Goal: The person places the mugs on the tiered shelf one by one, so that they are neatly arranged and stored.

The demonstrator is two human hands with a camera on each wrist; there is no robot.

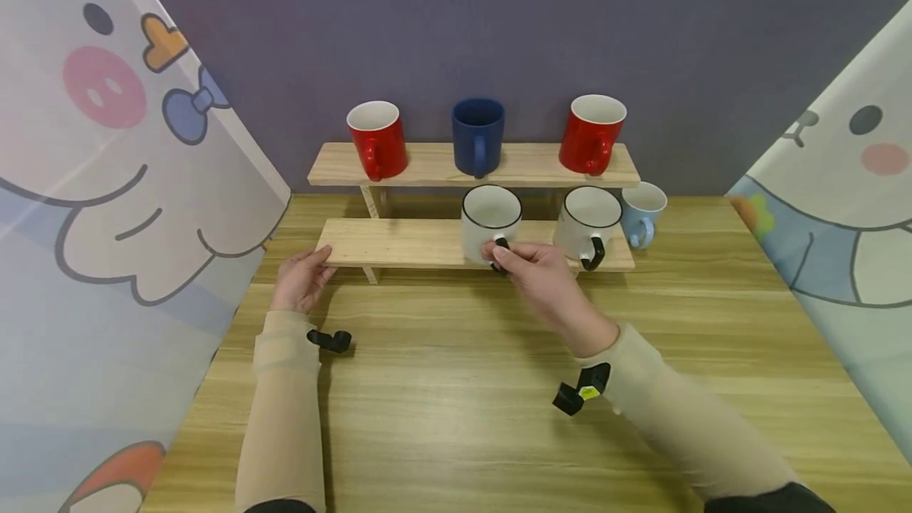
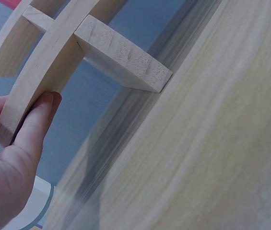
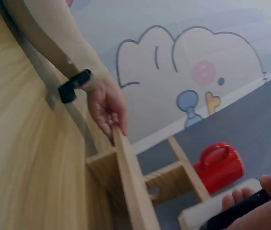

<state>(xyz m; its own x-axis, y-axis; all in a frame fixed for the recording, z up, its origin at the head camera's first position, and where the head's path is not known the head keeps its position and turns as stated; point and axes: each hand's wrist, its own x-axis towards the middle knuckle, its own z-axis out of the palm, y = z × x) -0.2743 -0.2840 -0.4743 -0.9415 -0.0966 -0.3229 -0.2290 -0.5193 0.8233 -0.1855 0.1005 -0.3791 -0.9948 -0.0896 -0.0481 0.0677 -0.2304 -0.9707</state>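
A two-tier wooden shelf (image 1: 392, 244) stands on the table against the back wall. My left hand (image 1: 299, 279) grips the left end of its lower board, with the thumb and fingers on opposite faces in the left wrist view. With my right hand (image 1: 552, 283) I pinch the black handle (image 3: 236, 211) of a white mug (image 1: 484, 232) with a black rim. That mug is upright at the middle of the lower board. A second white mug (image 1: 580, 232), also black-rimmed, stands to its right with its handle toward the front.
Along the upper board are a red mug (image 1: 385, 145), a dark blue mug (image 1: 470, 141) and another red mug (image 1: 580, 141). A light blue mug (image 1: 644, 208) sits on the table (image 1: 442, 386) beside the shelf's right end. Cartoon-printed panels (image 1: 142, 260) flank both sides.
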